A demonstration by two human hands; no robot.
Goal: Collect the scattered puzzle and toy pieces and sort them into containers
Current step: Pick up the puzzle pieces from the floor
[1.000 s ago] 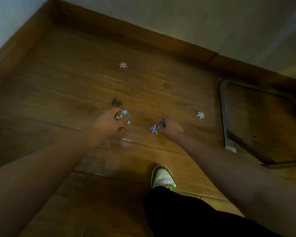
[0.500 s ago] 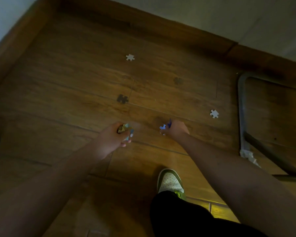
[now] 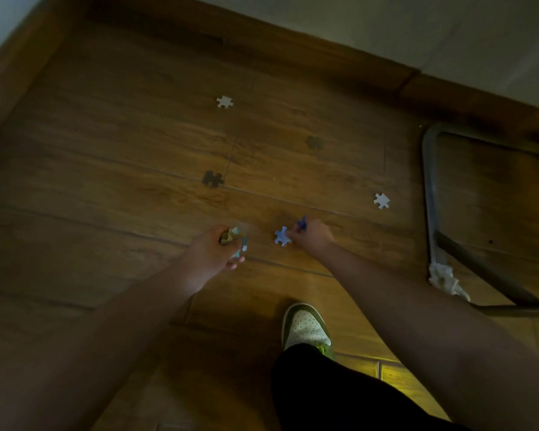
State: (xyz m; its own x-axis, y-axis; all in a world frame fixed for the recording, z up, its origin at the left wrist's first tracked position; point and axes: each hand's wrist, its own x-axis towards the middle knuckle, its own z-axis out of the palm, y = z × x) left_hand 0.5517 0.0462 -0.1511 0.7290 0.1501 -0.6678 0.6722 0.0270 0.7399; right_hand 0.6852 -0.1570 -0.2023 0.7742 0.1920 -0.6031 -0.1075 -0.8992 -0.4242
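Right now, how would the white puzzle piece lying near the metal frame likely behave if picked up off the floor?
The white puzzle piece looks thin and flat, so it is probably light and stiff. It lies flush on the smooth wooden floor, so it may slide and probably needs a fingernail under its edge.

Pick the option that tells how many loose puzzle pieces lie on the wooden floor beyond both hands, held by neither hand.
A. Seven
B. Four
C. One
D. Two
B. Four lie untouched on the floor: a far white piece, a faint dark piece, a dark piece and a white piece near the metal frame. The rest are in the left hand and right hand.
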